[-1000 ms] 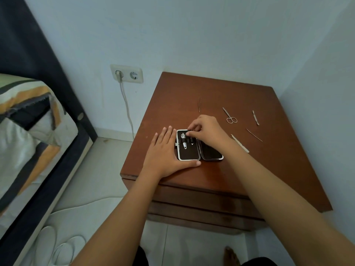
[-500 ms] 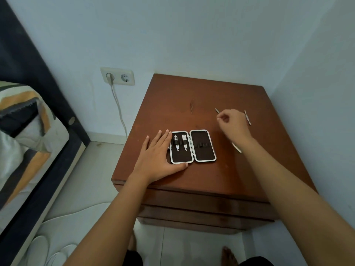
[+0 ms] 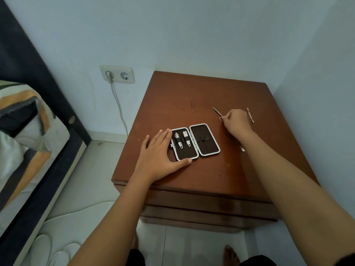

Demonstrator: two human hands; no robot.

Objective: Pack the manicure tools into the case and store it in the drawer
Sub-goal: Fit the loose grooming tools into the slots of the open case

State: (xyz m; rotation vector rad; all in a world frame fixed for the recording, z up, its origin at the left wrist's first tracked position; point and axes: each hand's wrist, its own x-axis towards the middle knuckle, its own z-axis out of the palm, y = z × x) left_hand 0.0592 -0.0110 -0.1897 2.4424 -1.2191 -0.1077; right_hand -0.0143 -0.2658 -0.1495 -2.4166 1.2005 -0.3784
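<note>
The manicure case (image 3: 209,140) lies open flat on the brown nightstand (image 3: 211,169), white-rimmed with a dark lining. Two metal tools (image 3: 182,142) sit under the straps of its left half; the right half holds none. My left hand (image 3: 159,156) lies flat against the case's left edge, thumb along its near rim. My right hand (image 3: 237,121) pinches the handle loops of the small scissors (image 3: 218,112) behind the case on the right. Tweezers (image 3: 192,104) lie further back. A thin pusher (image 3: 250,115) lies right of my right hand. Another tool's tip (image 3: 242,149) shows under my forearm.
The nightstand stands in a wall corner, with drawer fronts (image 3: 207,206) shut below its top. A wall socket (image 3: 117,74) with a plugged cable is on the left. A bed (image 3: 28,131) fills the left side. Slippers (image 3: 46,250) and my foot (image 3: 231,255) are on the floor.
My right hand left the case's left half, moved back and right, and closed its fingers on the scissors' handles. My left hand stayed against the case.
</note>
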